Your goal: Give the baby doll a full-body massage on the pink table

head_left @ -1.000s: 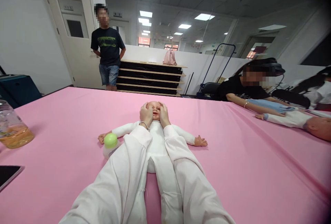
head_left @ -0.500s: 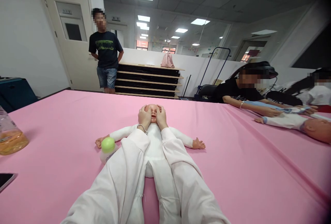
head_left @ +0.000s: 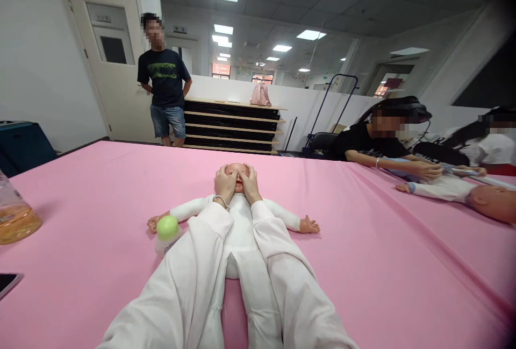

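Note:
A baby doll in a white suit lies on its back on the pink-covered table, arms spread wide and head away from me. My left hand cups one side of its head and wears a beaded bracelet. Around the other side curves my right hand. Both thumbs rest on the doll's face, close together by the nose, and cover its eyes. A bottle with a green cap stands by the doll's arm, next to my left sleeve.
A jug of amber liquid and a phone lie at the left. Across the table stands a person. Another person at the right handles cloth over a second doll. Behind are shelves.
My thumbs have slid inward across the doll's face and are nearer each other. The seated person's hands at the right have shifted over the cloth.

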{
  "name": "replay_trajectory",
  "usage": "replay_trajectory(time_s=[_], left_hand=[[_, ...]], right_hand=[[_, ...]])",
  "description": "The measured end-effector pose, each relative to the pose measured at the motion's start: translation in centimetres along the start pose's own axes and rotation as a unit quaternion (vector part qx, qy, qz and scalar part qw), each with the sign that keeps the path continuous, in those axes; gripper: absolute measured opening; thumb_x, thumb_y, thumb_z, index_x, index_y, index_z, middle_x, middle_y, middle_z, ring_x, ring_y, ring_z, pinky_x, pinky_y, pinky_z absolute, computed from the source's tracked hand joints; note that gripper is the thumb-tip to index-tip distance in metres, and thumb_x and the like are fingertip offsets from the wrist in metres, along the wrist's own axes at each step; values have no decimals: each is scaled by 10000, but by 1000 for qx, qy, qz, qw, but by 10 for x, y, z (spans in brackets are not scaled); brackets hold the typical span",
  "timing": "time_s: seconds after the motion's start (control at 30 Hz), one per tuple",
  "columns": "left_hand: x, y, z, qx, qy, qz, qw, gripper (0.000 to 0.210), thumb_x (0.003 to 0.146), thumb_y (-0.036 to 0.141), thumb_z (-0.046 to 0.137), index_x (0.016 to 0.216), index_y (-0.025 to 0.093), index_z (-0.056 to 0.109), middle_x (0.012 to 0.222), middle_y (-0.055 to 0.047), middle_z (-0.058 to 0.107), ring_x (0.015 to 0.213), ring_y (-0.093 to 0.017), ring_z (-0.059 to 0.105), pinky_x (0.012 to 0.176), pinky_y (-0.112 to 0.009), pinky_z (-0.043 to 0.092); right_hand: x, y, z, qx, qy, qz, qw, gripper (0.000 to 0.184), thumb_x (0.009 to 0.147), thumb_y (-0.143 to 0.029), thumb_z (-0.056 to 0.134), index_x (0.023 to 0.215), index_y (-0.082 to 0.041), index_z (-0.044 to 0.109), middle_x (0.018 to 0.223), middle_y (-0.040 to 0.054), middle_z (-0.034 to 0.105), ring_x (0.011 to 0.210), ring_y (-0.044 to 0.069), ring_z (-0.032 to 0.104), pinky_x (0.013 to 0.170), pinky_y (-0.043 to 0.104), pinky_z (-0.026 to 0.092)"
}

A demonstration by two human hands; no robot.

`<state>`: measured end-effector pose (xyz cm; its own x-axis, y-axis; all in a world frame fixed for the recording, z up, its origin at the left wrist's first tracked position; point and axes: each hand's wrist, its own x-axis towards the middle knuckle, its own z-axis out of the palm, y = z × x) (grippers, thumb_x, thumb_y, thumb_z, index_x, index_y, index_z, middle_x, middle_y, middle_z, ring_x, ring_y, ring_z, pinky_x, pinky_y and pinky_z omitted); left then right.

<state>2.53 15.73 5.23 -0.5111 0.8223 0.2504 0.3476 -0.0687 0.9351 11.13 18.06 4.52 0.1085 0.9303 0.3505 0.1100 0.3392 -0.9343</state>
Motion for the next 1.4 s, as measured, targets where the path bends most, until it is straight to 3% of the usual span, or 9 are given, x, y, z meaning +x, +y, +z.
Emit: replay_trajectory(time_s=[0.23, 0.43, 0.57, 0.73, 0.87, 1.03, 1.2, 1.4], left_hand=[[2, -2, 1, -23, -7, -18, 1000, 431, 762, 400, 526, 1153, 219, 521, 1243, -78, 527, 1162, -204, 475, 971, -296, 363], [4, -1, 5, -33, 3, -37, 999, 367, 830, 248, 361, 1143, 203, 549, 1250, -69, 532, 1176, -177, 469, 980, -272, 359], [3, -1, 4, -29, 5, -26, 999, 383, 824, 248, 358, 1154, 195, 547, 1256, -73, 527, 1177, -187, 467, 981, -285, 359], [1, -1, 0, 1, -9, 3, 1000, 462, 747, 337, 525, 1191, 208, 508, 1252, -82, 521, 1173, -216, 461, 985, -304, 351], [1, -1, 0, 4, -21, 4, 1000, 493, 737, 369, 550, 1198, 200, 496, 1257, -94, 509, 1171, -223, 457, 978, -307, 355], [3, -3, 3, -20, -10, 1, 1000, 417, 787, 396, 490, 1156, 205, 526, 1236, -81, 529, 1163, -208, 467, 976, -299, 357], [6, -4, 5, -34, -4, -12, 999, 355, 822, 302, 415, 1138, 205, 546, 1238, -67, 537, 1166, -190, 470, 977, -288, 360], [6, -4, 4, -27, -2, -10, 1000, 376, 831, 237, 348, 1144, 186, 550, 1247, -75, 533, 1178, -189, 462, 988, -295, 348]], right_hand=[[4, 2, 2, -7, 27, 4, 1000, 285, 714, -346, 513, 975, -238, 551, 1096, 60, 493, 1055, 186, 473, 988, 343, 340], [11, 8, 1, -5, 42, 12, 999, 349, 717, -172, 305, 951, -208, 562, 1083, 55, 539, 1070, 160, 468, 978, 326, 340], [8, 4, 1, 4, 38, 22, 999, 357, 709, -189, 314, 966, -210, 561, 1096, 53, 528, 1073, 163, 466, 982, 315, 340], [0, -2, 0, 2, 16, -5, 1000, 351, 655, -262, 509, 1002, -218, 538, 1122, 71, 479, 1073, 192, 459, 996, 325, 333], [1, 0, 0, 10, 20, 2, 1000, 352, 650, -301, 557, 995, -231, 544, 1125, 66, 473, 1070, 194, 464, 980, 326, 348], [10, 11, 2, 39, 37, 9, 999, 258, 730, -293, 445, 948, -227, 566, 1099, 47, 517, 1072, 168, 473, 982, 324, 339], [16, 18, 4, 48, 49, 10, 998, 322, 720, -180, 333, 934, -218, 571, 1072, 37, 545, 1075, 156, 475, 987, 327, 336], [11, 12, 3, 65, 41, 30, 997, 325, 692, -212, 378, 947, -221, 577, 1091, 42, 517, 1073, 169, 470, 982, 325, 343]])
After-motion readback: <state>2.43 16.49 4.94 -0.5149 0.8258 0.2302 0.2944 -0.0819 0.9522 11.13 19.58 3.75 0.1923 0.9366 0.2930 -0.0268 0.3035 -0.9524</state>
